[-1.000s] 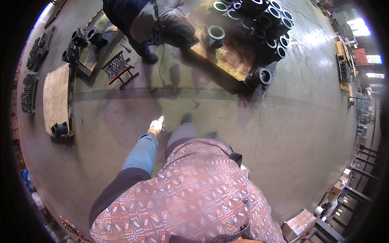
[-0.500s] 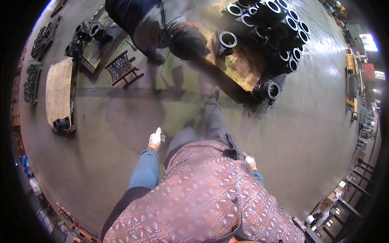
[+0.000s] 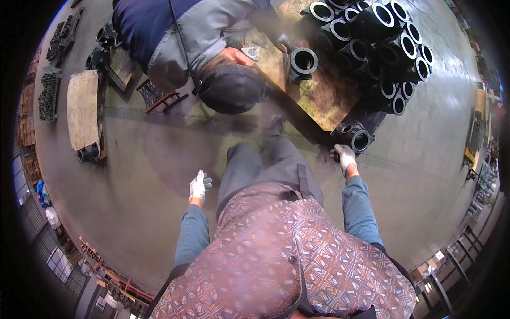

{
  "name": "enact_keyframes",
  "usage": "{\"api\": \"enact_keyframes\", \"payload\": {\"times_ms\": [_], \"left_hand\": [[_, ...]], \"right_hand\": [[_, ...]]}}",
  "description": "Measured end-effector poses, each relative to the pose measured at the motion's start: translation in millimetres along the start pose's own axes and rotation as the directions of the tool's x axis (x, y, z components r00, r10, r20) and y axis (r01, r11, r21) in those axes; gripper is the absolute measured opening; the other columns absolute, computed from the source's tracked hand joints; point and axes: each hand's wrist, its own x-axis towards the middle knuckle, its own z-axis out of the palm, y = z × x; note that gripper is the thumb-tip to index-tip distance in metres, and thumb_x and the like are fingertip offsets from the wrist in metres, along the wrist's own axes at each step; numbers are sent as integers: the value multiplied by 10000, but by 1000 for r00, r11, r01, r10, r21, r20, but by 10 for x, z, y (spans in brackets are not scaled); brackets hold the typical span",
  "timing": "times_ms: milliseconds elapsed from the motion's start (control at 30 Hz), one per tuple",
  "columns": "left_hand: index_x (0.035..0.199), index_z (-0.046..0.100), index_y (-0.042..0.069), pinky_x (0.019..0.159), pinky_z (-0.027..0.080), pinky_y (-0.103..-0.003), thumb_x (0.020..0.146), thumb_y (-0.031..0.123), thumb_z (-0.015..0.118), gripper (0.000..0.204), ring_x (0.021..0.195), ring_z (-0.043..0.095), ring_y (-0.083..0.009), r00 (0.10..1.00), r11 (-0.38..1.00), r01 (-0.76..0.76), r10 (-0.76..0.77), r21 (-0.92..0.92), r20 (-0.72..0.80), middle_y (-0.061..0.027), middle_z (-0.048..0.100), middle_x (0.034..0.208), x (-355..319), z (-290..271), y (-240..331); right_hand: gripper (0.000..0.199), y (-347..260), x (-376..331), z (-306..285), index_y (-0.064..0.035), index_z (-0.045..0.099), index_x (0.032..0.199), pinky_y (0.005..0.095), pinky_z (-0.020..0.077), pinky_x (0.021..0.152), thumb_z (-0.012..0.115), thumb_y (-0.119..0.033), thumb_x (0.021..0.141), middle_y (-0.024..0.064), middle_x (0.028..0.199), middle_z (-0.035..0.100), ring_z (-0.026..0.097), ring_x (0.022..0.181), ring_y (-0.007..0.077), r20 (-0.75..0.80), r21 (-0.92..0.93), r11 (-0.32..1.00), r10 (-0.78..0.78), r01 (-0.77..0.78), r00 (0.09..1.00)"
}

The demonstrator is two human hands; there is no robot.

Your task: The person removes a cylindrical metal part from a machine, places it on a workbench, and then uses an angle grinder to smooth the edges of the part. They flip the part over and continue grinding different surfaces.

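Black pipe fitting (image 3: 350,132) sits at the corner of the pallet (image 3: 325,106), right grip (image 3: 346,154) beside it (whether closed, I cannot tell); left grip (image 3: 199,186) open, empty. One-sided pushing could topple it.

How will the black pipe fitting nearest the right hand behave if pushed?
The black pipe fitting is likely stiff and heavy: its rim looks like thick metal. Its rounded body might roll, though the side opening suggests an uneven roll.
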Motion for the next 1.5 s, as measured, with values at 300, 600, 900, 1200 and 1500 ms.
{"api": "enact_keyframes", "payload": {"times_ms": [300,600,900,1200,1500], "left_hand": [[1286,653,45,677,537,-333,1008,584,561,613,719,691,-168,997,997,76,-76,12,6,-112,767,986,116,180,565],[1309,646,70,776,568,-370,1012,619,520,637,777,710,-176,994,983,-9,-10,182,106,-118,765,1067,868,269,1883],[1321,632,-15,874,576,-348,1075,455,505,546,904,717,-198,991,986,-97,83,134,101,-157,747,1103,786,787,2422],[1251,679,-34,894,531,-347,1062,365,529,466,967,695,-214,965,830,-249,170,499,199,-160,744,1126,2182,1738,2206],[1328,641,-19,936,519,-317,1070,369,530,479,1041,669,-165,674,693,-688,498,217,546,-122,731,1182,4078,4619,3066]], "right_hand": [[342,-650,285,113,-2,591,1246,271,527,608,636,-251,1016,123,969,721,701,721,180,-85,119,990,87,-76,993],[533,-1573,417,1288,36,714,1153,371,549,831,648,-442,924,196,1040,746,721,958,265,9,-519,818,-284,248,959],[662,-2485,3239,2560,-30,670,1185,472,484,1024,692,-588,830,271,1249,669,623,1200,434,-181,-734,665,-389,140,903],[698,-2110,4331,2476,-36,675,1166,476,514,948,556,-673,908,271,1123,714,670,1105,439,31,-784,579,-324,224,946],[610,-2019,4295,1547,-25,701,1183,425,514,919,641,-572,920,278,1122,705,677,1065,420,50,-636,712,-348,299,936]]}}
